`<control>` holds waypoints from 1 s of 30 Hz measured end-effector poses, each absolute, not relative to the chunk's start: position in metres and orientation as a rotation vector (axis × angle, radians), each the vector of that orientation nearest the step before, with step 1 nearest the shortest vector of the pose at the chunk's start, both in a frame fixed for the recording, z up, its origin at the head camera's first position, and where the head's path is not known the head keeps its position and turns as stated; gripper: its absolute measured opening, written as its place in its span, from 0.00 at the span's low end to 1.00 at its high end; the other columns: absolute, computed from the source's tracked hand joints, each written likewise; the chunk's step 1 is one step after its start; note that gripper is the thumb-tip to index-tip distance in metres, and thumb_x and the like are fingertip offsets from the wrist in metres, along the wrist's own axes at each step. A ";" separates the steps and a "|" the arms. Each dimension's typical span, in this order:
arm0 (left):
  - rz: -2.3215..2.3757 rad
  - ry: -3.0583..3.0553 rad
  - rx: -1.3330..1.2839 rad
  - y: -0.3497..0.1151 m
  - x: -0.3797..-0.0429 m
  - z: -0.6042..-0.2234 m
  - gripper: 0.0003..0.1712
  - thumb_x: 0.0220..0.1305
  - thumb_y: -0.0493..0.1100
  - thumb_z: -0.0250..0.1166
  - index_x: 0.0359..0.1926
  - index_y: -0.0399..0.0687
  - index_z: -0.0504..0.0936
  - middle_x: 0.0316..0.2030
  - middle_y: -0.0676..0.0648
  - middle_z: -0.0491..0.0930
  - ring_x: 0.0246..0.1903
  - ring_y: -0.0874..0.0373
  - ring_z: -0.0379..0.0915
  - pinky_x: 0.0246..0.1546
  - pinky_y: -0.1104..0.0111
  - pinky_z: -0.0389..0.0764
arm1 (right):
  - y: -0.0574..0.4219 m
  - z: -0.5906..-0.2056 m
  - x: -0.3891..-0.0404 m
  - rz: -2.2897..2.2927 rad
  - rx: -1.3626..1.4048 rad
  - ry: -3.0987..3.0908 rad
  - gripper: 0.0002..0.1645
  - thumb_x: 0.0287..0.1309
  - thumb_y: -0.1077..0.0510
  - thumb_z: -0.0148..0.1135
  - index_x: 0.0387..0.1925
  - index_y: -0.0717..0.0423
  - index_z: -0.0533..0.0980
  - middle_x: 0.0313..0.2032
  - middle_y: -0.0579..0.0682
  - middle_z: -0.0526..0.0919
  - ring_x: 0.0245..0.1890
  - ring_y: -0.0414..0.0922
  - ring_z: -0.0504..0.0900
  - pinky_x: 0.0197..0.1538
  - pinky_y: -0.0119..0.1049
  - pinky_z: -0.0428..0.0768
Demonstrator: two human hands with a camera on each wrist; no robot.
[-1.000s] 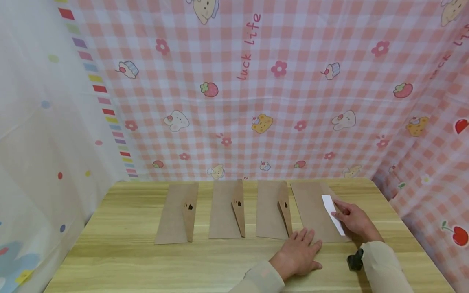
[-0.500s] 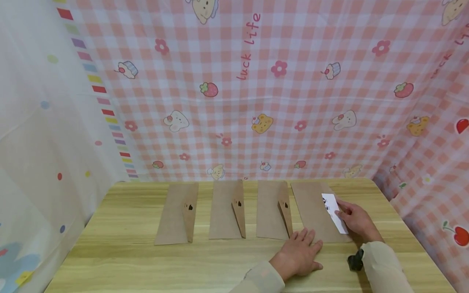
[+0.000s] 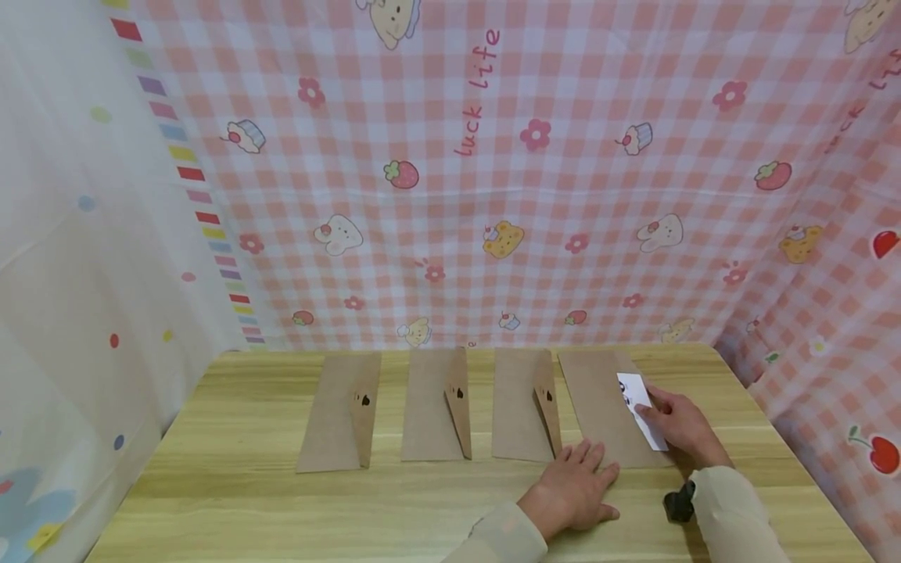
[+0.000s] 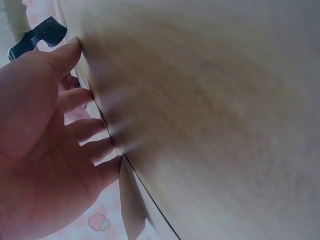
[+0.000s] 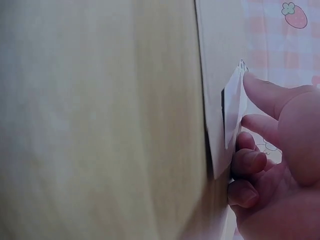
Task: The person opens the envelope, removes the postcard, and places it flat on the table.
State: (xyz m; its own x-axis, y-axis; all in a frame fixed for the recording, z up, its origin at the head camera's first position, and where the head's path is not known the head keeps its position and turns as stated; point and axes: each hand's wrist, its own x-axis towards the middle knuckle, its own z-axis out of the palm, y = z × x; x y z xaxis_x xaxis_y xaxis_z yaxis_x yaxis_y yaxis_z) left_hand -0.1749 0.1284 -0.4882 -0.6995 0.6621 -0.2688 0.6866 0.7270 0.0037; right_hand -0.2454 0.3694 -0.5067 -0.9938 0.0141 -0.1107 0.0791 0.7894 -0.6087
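Observation:
In the head view, my right hand (image 3: 681, 426) pinches a white printed card (image 3: 640, 410) over the right side of the rightmost brown paper envelope (image 3: 594, 407). Dark drawn marks show on the card's upper left part. In the right wrist view, the thumb lies along the card (image 5: 235, 100), with the other fingers curled below it. My left hand (image 3: 573, 489) rests on the table, fingers spread and straight. Its fingertips are right at the near edges of that envelope and the one to its left (image 3: 521, 403).
Two more brown envelopes, one far left (image 3: 334, 410) and one nearer the middle (image 3: 432, 403), lie in the same row on the wooden table (image 3: 281, 516). Their right-hand flaps bear small dark prints. A pink checked cloth (image 3: 450, 195) hangs behind.
The card has tilted from a narrow plain strip to a wider face with printed marks showing, then shifted very slightly left. My left hand has stayed put.

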 end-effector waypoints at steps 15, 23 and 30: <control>-0.098 2.673 1.080 0.129 -0.179 -0.493 0.36 0.68 0.71 0.51 0.74 0.76 0.59 0.76 0.61 0.51 0.75 0.63 0.45 0.72 0.67 0.56 | 0.363 -0.501 -0.244 -1.045 0.159 2.823 0.41 0.69 0.50 0.59 0.72 0.69 0.56 0.57 0.76 0.72 0.49 0.60 0.74 0.49 0.52 0.75; -0.094 2.671 1.069 0.129 -0.179 -0.494 0.36 0.68 0.71 0.50 0.74 0.76 0.58 0.76 0.62 0.50 0.75 0.64 0.44 0.72 0.68 0.55 | 0.360 -0.500 -0.247 -1.122 0.273 2.812 0.39 0.65 0.56 0.62 0.70 0.70 0.60 0.38 0.59 0.70 0.42 0.55 0.70 0.41 0.41 0.66; -0.104 2.678 1.076 0.129 -0.179 -0.493 0.36 0.68 0.71 0.50 0.74 0.76 0.58 0.76 0.62 0.51 0.75 0.64 0.45 0.72 0.68 0.55 | 0.360 -0.498 -0.248 -1.164 0.315 2.782 0.41 0.63 0.56 0.63 0.70 0.71 0.59 0.45 0.66 0.72 0.45 0.58 0.70 0.45 0.44 0.69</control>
